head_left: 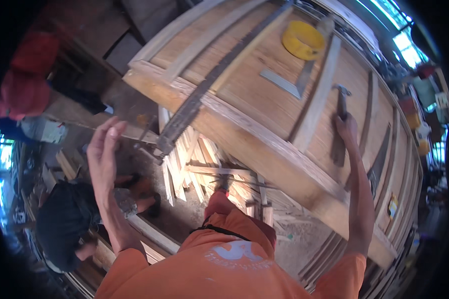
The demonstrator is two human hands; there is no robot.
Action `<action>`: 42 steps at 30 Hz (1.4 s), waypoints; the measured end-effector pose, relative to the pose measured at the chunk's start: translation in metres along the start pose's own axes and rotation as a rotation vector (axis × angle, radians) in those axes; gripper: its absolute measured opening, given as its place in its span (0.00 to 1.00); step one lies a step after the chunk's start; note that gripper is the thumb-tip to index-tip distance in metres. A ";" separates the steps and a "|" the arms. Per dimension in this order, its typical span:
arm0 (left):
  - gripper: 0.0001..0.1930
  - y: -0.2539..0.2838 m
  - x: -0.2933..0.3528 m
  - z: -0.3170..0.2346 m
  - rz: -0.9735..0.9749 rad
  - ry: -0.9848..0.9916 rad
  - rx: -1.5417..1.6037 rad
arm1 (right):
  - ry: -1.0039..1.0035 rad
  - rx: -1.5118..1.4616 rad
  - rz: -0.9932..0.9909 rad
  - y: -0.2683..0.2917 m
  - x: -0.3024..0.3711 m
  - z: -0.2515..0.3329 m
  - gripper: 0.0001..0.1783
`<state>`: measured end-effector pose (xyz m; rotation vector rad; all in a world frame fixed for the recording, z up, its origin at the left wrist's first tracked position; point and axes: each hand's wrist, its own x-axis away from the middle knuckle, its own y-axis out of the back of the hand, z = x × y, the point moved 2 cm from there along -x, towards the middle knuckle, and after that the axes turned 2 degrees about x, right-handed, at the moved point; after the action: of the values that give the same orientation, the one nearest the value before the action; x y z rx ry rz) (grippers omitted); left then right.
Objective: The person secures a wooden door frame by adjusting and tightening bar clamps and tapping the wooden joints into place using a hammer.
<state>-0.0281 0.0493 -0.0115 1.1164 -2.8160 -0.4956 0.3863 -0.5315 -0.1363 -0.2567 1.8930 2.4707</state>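
My right hand (347, 130) is closed around the handle of a hammer (342, 102), held over a wooden panel (254, 60) with raised battens. To the left, my left hand (105, 144) is in the air off the panel's edge, with loosely bent fingers and nothing visible in it. Nearest to it is the screw end of a long metal bar clamp (204, 88), which lies across the panel and sticks out past its near edge. A carpenter's square (283, 83) and a yellow round tub (303, 41) rest on the panel between battens.
A handsaw (382, 152) lies at the panel's right. Below its near edge are a pile of wood strips (194, 159) and stacked boards (324, 256). A person in dark clothes (65, 224) bends down at lower left. Red cloth-like items (27, 74) show at upper left.
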 end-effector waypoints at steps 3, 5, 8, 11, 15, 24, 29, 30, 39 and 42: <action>0.24 -0.022 0.003 -0.028 -0.049 -0.181 0.033 | 0.063 0.020 0.000 0.005 0.002 -0.010 0.28; 0.24 -0.038 0.007 -0.042 0.047 -0.173 0.040 | -0.036 0.029 0.074 0.010 0.002 -0.016 0.28; 0.24 -0.048 0.006 -0.046 0.121 -0.203 0.023 | -0.031 0.056 0.139 0.027 0.008 0.002 0.27; 0.26 -0.034 0.000 -0.031 0.084 -0.242 -0.129 | 0.221 0.256 -0.084 0.057 0.031 0.066 0.24; 0.38 -0.010 -0.009 0.014 -0.026 0.128 0.010 | 0.382 -0.560 0.126 0.087 0.092 0.182 0.26; 0.39 0.000 0.025 0.062 0.018 0.145 0.140 | 0.820 -0.570 0.840 0.074 0.166 0.334 0.25; 0.37 0.016 0.027 0.056 -0.058 0.164 0.096 | 0.802 -0.543 0.773 0.086 0.164 0.326 0.22; 0.37 0.016 0.024 0.052 -0.082 0.148 0.086 | 0.739 -0.516 0.768 0.089 0.163 0.317 0.20; 0.35 -0.004 -0.005 0.020 -0.079 -0.013 0.110 | 0.113 -0.838 0.422 0.143 0.156 0.195 0.15; 0.41 -0.007 -0.014 0.037 0.086 -0.009 -0.002 | 0.009 -0.875 0.413 0.145 0.173 0.175 0.16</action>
<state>-0.0202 0.0640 -0.0475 0.9903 -2.8562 -0.4971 0.1778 -0.4166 0.0225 0.1442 0.7879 3.4239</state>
